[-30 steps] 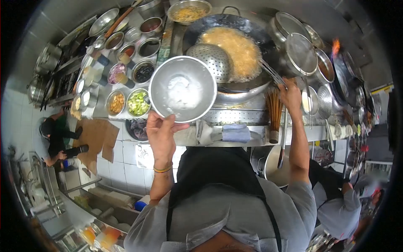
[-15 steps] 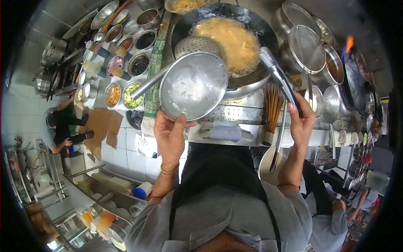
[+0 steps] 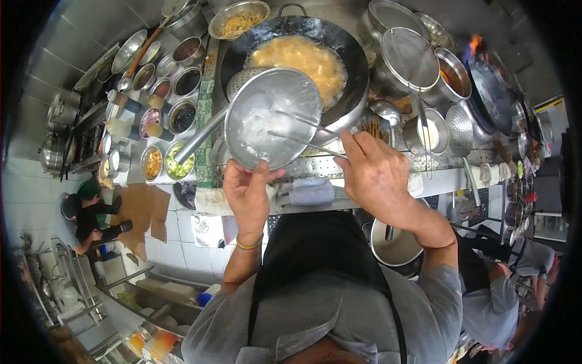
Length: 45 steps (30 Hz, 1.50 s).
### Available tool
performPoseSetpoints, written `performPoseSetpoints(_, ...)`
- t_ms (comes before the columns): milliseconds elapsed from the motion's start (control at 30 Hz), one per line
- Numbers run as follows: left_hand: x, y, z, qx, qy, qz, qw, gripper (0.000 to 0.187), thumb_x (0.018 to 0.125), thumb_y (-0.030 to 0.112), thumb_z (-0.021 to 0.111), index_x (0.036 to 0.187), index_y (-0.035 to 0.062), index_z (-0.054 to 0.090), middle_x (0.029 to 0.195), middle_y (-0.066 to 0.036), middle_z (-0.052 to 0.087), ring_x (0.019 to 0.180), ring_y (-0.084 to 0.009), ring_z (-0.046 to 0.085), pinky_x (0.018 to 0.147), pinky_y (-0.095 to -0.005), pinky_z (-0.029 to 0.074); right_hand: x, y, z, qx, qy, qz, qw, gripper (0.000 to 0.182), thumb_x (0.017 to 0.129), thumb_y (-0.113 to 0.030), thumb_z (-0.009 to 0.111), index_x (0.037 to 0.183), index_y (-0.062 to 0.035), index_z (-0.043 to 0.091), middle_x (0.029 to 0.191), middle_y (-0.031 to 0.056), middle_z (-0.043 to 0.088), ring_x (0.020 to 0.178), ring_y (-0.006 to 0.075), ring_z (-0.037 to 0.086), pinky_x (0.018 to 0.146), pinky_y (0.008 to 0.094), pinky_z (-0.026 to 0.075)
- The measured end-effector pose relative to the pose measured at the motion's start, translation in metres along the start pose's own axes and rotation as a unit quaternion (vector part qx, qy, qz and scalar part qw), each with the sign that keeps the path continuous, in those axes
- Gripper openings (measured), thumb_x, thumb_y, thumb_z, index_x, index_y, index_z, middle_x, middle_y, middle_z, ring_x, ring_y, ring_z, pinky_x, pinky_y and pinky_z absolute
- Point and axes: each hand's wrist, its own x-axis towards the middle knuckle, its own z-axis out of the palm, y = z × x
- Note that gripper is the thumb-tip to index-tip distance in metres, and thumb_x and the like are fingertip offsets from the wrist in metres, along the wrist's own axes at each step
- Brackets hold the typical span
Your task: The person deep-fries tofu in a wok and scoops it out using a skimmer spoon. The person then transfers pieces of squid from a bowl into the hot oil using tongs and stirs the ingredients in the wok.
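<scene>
My left hand (image 3: 250,191) grips the near rim of a metal bowl (image 3: 242,142), thumb on the rim, fingers beneath. A little whitish wet residue coats the inside of the bowl. My right hand (image 3: 376,173) holds metal tongs (image 3: 321,147), whose two tips reach into the bowl and touch its inside. Behind the bowl, pale food bubbles in yellow oil in a black wok (image 3: 357,57). A perforated ladle (image 3: 245,79) rests at the wok's left side, partly hidden by the bowl. A metal handle (image 3: 203,136) extends to the lower left from behind the bowl.
Left of the wok stand small containers, including chopped greens (image 3: 180,164) and dark sauce (image 3: 182,117). Pots and a round strainer (image 3: 410,57) are at the right, beyond them a flame (image 3: 475,43). A folded cloth (image 3: 311,192) lies on the front edge. Other people are at both sides.
My right hand has moved left with the tongs, whose tips are now inside the bowl. My left hand still holds the bowl. The view has shifted slightly.
</scene>
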Motion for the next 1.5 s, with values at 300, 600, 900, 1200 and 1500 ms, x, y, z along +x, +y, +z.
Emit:
performPoseSetpoints(300, 0.013, 0.005, -0.048, -0.07, -0.004, -0.064, 0.995, 0.005, 0.094, -0.005, 0.054, 0.097, -0.0018, 0.052, 0.096, -0.013, 0.064, 0.078, -0.0203, 0.07, 0.065, -0.0373, 0.067, 0.017, -0.031, 0.039, -0.103, 0.058, -0.033, 0.992, 0.033, 0.074, -0.01, 0.077, 0.106, -0.0039, 0.071, 0.083, 0.0054, 0.063, 0.065, 0.0226, 0.062, 0.056, 0.0358, 0.05)
performPoseSetpoints(600, 0.026, 0.014, -0.078, -0.107, 0.015, -0.089, 0.99, 0.006, 0.093, -0.006, 0.053, 0.097, -0.0013, 0.053, 0.095, -0.012, 0.063, 0.077, -0.02, 0.07, 0.064, -0.0355, 0.067, 0.024, -0.064, 0.023, -0.053, 0.066, -0.034, 0.996, 0.032, 0.074, -0.007, 0.076, 0.106, -0.004, 0.071, 0.085, 0.0067, 0.066, 0.067, 0.0248, 0.064, 0.058, 0.0368, 0.05)
performPoseSetpoints(900, 0.026, 0.014, -0.087, -0.098, -0.023, -0.06, 0.993, 0.01, 0.091, -0.008, 0.053, 0.09, 0.0002, 0.049, 0.097, -0.013, 0.064, 0.078, -0.017, 0.068, 0.064, -0.0348, 0.067, 0.032, -0.075, 0.041, -0.02, -0.007, 0.004, 1.0, 0.031, 0.076, -0.006, 0.074, 0.107, -0.0034, 0.07, 0.088, 0.0098, 0.066, 0.072, 0.0308, 0.068, 0.06, 0.0408, 0.053)
performPoseSetpoints(1200, 0.03, 0.01, -0.089, -0.115, -0.019, -0.103, 0.988, 0.007, 0.092, -0.008, 0.053, 0.093, -0.0009, 0.051, 0.097, -0.014, 0.064, 0.075, -0.0194, 0.07, 0.062, -0.0348, 0.067, 0.037, -0.066, 0.058, -0.058, 0.089, -0.03, 0.994, 0.03, 0.076, -0.009, 0.076, 0.105, -0.0028, 0.071, 0.084, 0.0077, 0.067, 0.066, 0.0252, 0.066, 0.058, 0.0366, 0.052)
performPoseSetpoints(1500, 0.031, 0.013, -0.146, -0.011, 0.117, -0.031, 0.993, 0.008, 0.093, -0.003, 0.056, 0.097, 0.0003, 0.051, 0.102, -0.013, 0.062, 0.076, -0.0207, 0.069, 0.061, -0.0333, 0.066, 0.019, -0.004, 0.061, -0.011, 0.147, 0.174, 0.974, 0.025, 0.086, -0.015, 0.072, 0.109, -0.0054, 0.071, 0.088, 0.0151, 0.069, 0.077, 0.0386, 0.068, 0.064, 0.0458, 0.052)
